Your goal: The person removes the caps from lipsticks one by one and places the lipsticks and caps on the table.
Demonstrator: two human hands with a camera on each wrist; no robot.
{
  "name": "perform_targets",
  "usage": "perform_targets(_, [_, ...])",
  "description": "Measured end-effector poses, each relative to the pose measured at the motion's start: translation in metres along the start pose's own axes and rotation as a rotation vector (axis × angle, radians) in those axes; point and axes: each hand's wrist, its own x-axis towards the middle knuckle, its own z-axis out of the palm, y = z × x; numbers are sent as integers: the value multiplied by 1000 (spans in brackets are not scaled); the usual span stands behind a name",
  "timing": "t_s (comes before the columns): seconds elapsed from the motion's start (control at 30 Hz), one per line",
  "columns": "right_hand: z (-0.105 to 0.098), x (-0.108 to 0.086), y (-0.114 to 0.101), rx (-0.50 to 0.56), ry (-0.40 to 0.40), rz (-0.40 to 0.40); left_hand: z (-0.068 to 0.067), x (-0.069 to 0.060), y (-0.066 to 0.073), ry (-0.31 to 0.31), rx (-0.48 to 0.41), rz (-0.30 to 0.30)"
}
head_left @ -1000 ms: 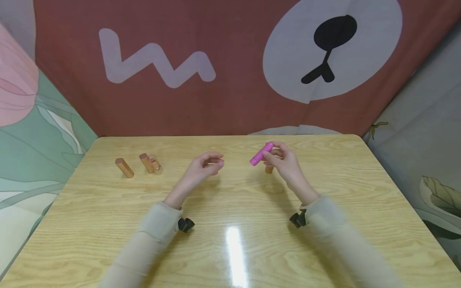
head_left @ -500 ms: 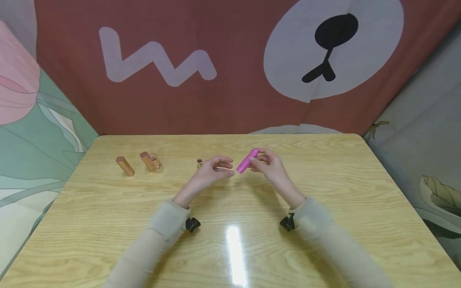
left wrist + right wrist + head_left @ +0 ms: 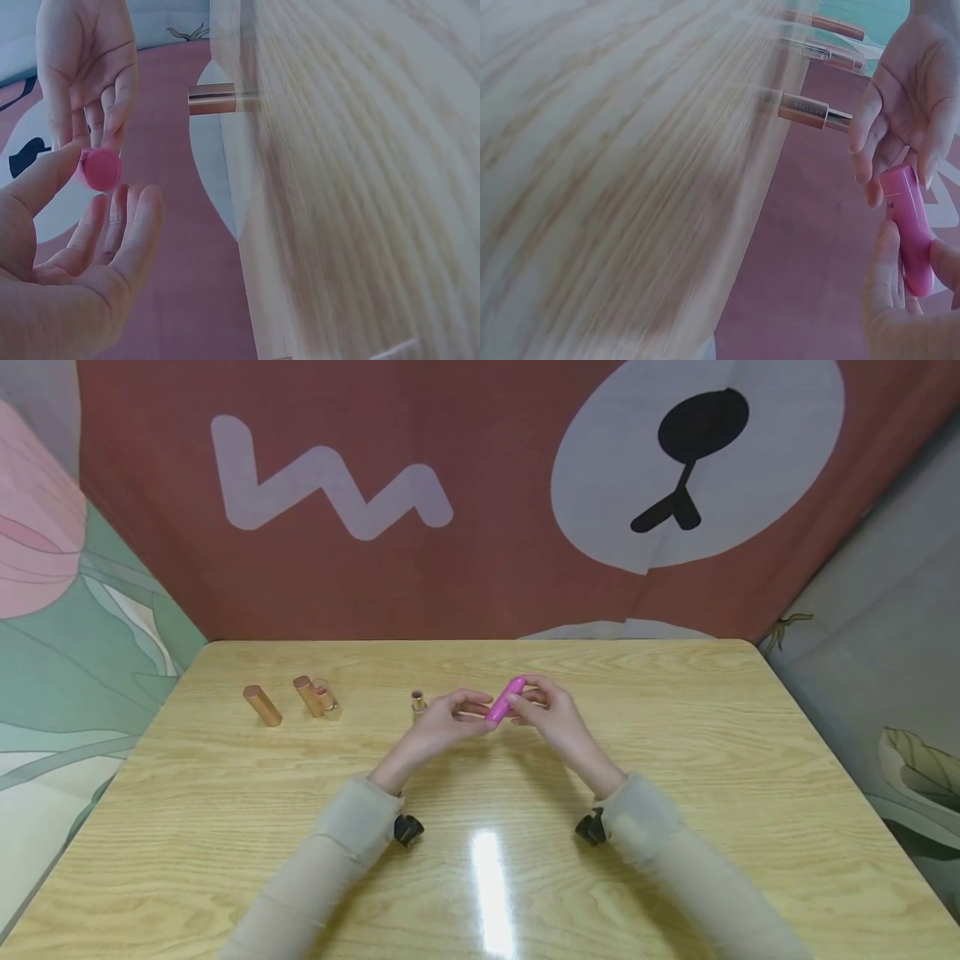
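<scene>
My right hand (image 3: 553, 714) grips a pink lipstick tube (image 3: 504, 703) tilted above the table, thumb on one side and fingers on the other. My left hand (image 3: 442, 720) is at the tube's lower end. In the left wrist view, the left thumb lies against the edge of the tube's round end (image 3: 102, 171), while the fingers curve loosely below it with a gap. The right wrist view shows the pink tube (image 3: 907, 225) whole, with small dark print. Behind the left hand stands an uncapped gold lipstick (image 3: 418, 700), partly hidden.
At the left of the wooden table (image 3: 637, 877) stand a copper tube (image 3: 262, 706), another copper tube (image 3: 306, 695) and a clear-capped lipstick (image 3: 327, 700). A short copper cylinder (image 3: 214, 99) stands near the right hand in the left wrist view. A printed cloth (image 3: 487, 585) hangs behind.
My right hand has carried the pink lipstick tube left and slightly lower. My left hand has moved right to meet it, uncovering the gold lipstick behind.
</scene>
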Motion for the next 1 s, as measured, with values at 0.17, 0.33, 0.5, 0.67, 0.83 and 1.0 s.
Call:
perform_targets(0.17, [2,0,1,-4,1,-25,2,1,0,-1,5,0])
perform_targets(0.33, [3,0,2,-23,2,-31,3,1,0,4,9,5])
perform_targets(0.5, [3,0,1,-27,-8,-10,4,2,0,-8,-17,3])
perform_targets(0.67, [4,-1,1,-11,-6,-9,6,4,0,-1,-29,10])
perform_targets(0.83, [5,-1,0,12,3,1,8,6,0,29,-29,12])
perform_targets(1.0, [5,-1,-1,47,11,27,10,6,0,37,-23,13])
